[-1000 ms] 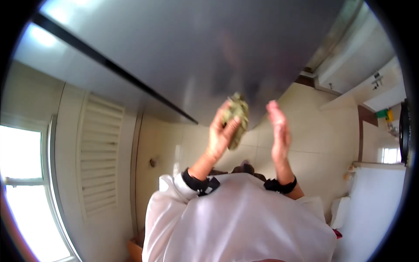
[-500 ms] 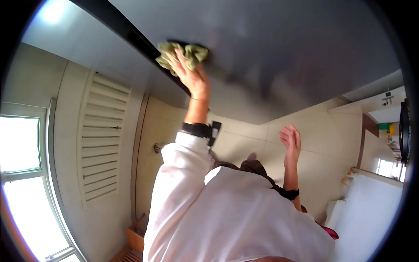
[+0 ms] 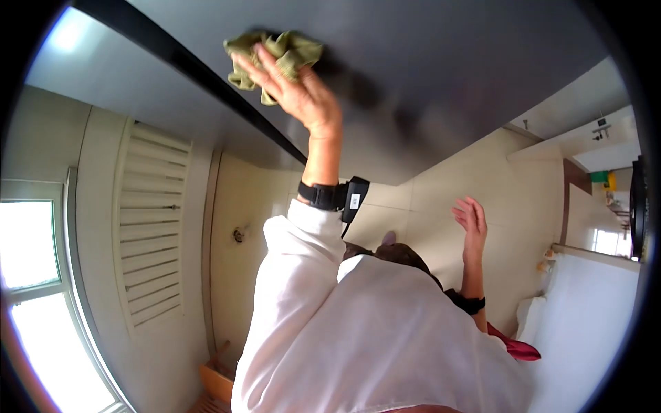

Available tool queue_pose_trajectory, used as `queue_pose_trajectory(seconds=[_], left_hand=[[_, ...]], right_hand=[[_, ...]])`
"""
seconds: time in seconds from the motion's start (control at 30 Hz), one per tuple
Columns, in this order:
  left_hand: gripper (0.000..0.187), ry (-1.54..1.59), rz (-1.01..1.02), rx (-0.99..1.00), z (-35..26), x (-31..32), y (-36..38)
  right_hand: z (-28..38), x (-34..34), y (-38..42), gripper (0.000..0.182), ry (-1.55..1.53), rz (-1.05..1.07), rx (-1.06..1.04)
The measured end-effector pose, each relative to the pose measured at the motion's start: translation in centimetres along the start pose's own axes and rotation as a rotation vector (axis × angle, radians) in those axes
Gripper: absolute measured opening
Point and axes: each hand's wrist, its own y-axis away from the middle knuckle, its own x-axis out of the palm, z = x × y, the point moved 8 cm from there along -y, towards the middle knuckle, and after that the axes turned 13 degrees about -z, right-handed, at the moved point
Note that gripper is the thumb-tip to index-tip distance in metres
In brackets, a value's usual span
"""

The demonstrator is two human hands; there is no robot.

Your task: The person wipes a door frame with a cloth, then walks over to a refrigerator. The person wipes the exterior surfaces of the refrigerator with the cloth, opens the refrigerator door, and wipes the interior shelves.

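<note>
My left hand [image 3: 296,96] presses a crumpled olive-green cloth [image 3: 292,51] against a glossy dark grey panel [image 3: 441,62], close to the black groove that runs along its edge. The fingers lie over the cloth, and folds of it stick out around them. A black strap with a small box is on that wrist. Lower down on the right, my right hand [image 3: 471,215] hangs in the air over the floor, its fingers loosely spread and nothing in them.
A white radiator [image 3: 151,220] is on the left wall beside a bright window [image 3: 31,244]. Pale floor tiles [image 3: 441,179] lie below the panel. A wooden item [image 3: 217,382] stands at the lower left, and a white-covered surface [image 3: 585,323] is at the right.
My left hand and the cloth have moved up and slightly left along the panel. My right hand appears a little further right. The view has shifted slightly.
</note>
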Motion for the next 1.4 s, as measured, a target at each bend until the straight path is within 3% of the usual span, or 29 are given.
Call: queue_pose_trajectory(seconds=[0.1, 0.13, 0.23, 0.3, 0.33, 0.4, 0.5, 0.53, 0.67, 0.83, 0.93, 0.97, 1.07, 1.2, 1.33, 1.4], left_hand=[[0.054, -0.088, 0.032, 0.175, -0.9, 1.8, 3.7], [0.057, -0.092, 0.067, 0.144, 0.8, 1.9, 6.4], [0.058, -0.190, 0.296, 0.178, 3.6, 0.9, 16.4], [0.058, -0.270, 0.485, 0.013, 6.7, -0.9, 21.3], [0.057, -0.351, 0.486, -0.036, 8.5, -1.8, 22.8], [0.059, -0.354, 0.387, -0.186, 10.3, -3.8, 21.8], [0.060, -0.486, 0.061, -0.462, 15.2, -7.0, 19.5], [0.058, -0.533, 0.000, -0.670, 17.6, -7.9, 18.2], [0.063, 0.021, -0.073, -0.501, 19.1, -7.0, 8.2], [0.049, 0.046, 0.032, -0.464, 14.2, -4.6, -1.2], [0.049, -0.050, -0.011, -0.532, 15.3, -5.0, 0.1], [0.049, -0.064, -0.031, -0.461, 16.5, -5.2, 0.9], [0.062, -0.196, 0.021, -0.425, 17.9, -6.4, 3.9], [0.059, -0.295, 0.081, -0.449, 23.1, -8.7, 9.5], [0.063, -0.551, 0.301, -0.680, 29.5, -12.0, 16.2], [0.061, -0.797, 0.602, -0.962, 36.0, -14.7, 22.6]], right_hand=[[-1.5, -1.1, -0.1, 0.035, 0.012, -0.028, 0.026], [-2.3, -0.9, -0.2, 0.035, 0.025, -0.043, 0.058], [-4.4, -0.6, -0.1, 0.035, 0.062, 0.008, 0.095], [-4.8, -0.5, -0.3, 0.035, 0.077, 0.026, 0.089], [-4.8, -0.3, -0.4, 0.034, 0.098, 0.035, 0.099], [-4.4, -0.4, -0.5, 0.033, 0.100, 0.036, 0.087], [-4.1, -1.5, 0.4, 0.032, 0.088, 0.050, 0.056], [-3.9, -1.7, 0.9, 0.032, 0.068, 0.066, 0.029], [-4.8, -3.6, 0.7, 0.031, 0.056, 0.017, 0.048], [-4.9, -2.4, 1.4, 0.031, 0.058, 0.002, 0.114], [-5.9, -1.8, 1.7, 0.032, 0.036, 0.017, 0.147], [-6.4, -1.4, 1.8, 0.032, 0.059, 0.045, 0.173], [-7.3, -0.7, 2.3, 0.032, 0.100, 0.080, 0.204], [-8.6, -1.2, 2.6, 0.031, 0.126, 0.079, 0.230], [-8.6, -0.7, 2.7, 0.030, 0.142, 0.098, 0.259], [-8.8, -0.2, 2.7, 0.029, 0.123, 0.102, 0.247]])
